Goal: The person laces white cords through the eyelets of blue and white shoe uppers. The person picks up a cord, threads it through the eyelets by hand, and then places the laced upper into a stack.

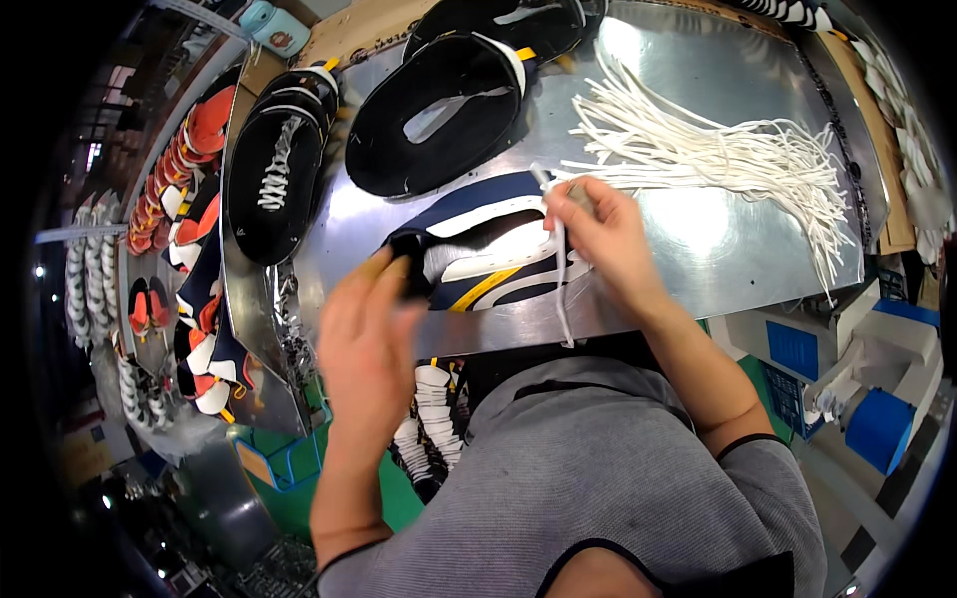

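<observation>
The steel table carries your work: a navy, white and yellow shoe upper lies flat at its near edge. Just right of the upper, the lace bundle stays within reach. Your left hand clamps the upper's left end, steadying it; your right hand pinches one white lace over it.

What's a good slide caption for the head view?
Left hand steadies a navy shoe upper on a metal table while the right hand pulls a white lace.
</observation>
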The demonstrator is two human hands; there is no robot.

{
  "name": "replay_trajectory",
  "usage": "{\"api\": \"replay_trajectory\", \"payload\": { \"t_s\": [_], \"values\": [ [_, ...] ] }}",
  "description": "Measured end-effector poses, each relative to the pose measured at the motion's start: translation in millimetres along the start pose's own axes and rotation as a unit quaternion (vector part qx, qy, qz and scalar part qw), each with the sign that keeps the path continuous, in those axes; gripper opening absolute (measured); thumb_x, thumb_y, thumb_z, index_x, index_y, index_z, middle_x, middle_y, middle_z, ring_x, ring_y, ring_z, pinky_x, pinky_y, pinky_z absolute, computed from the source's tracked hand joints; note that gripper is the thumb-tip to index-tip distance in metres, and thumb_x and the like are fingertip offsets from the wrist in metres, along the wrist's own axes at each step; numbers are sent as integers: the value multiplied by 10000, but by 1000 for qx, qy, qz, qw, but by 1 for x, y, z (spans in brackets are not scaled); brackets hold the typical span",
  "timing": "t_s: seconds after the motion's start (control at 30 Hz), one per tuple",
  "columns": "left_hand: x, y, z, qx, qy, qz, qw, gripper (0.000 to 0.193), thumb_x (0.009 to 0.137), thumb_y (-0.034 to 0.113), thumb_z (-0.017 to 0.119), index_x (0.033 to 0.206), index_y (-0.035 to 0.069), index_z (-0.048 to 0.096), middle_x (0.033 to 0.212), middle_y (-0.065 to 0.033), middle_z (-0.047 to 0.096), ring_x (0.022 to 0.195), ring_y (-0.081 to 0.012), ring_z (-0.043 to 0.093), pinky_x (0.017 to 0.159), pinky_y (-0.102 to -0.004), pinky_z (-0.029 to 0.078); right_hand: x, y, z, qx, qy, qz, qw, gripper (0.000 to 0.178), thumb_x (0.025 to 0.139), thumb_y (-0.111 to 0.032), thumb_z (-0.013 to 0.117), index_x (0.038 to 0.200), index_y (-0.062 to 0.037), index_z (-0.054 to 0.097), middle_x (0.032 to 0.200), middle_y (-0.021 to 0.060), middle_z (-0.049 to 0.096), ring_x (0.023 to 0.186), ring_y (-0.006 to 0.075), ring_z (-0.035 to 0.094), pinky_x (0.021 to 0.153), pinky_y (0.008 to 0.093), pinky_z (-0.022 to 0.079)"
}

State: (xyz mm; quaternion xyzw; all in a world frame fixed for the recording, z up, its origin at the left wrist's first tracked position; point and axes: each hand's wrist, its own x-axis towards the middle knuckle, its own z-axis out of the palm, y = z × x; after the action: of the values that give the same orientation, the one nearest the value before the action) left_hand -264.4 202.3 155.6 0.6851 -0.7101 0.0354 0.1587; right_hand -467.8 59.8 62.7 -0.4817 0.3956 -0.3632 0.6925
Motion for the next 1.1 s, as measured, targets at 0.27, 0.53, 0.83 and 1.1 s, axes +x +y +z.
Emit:
{"api": "replay_trajectory", "payload": {
  "t_s": [0.27, 0.53, 0.83, 1.1],
  "values": [
    [71, -5, 104, -620, -389, -395, 555, 762, 992, 588, 457, 1402, -54, 448, 1317, -148, 578, 1216, -223, 554, 1061, -328, 417, 6, 3, 2, -1, -1, 55, 999, 147, 925, -153, 636, 917, -8, 657, 734, -4, 659, 625, 24, 510, 577, 191, 400],
    [50, 29, 89, -779, -255, -306, 484, 612, 1037, 483, 429, 1279, -66, 545, 1255, -149, 595, 1207, -214, 516, 1084, -332, 350, -32, -20, 3, 36, -1, 14, 999, 125, 911, -124, 676, 883, -2, 667, 736, 14, 672, 687, 28, 580, 632, 190, 454],
    [45, 45, 81, -710, -100, -261, 646, 281, 1016, 243, 568, 1112, 2, 676, 983, -46, 688, 905, -114, 626, 825, -242, 487, -36, -12, 11, -27, -3, -11, 1000, 131, 901, -133, 682, 837, -21, 658, 697, -7, 663, 628, 19, 551, 573, 196, 418],
    [33, 45, 86, -651, 10, -308, 693, 169, 943, 136, 662, 1031, 0, 709, 927, -46, 713, 815, -115, 662, 735, -241, 513, -50, -19, 11, -140, -13, -95, 985, 169, 953, -145, 630, 974, 15, 579, 799, 96, 696, 700, 141, 659, 634, 266, 492]
  ]
}}
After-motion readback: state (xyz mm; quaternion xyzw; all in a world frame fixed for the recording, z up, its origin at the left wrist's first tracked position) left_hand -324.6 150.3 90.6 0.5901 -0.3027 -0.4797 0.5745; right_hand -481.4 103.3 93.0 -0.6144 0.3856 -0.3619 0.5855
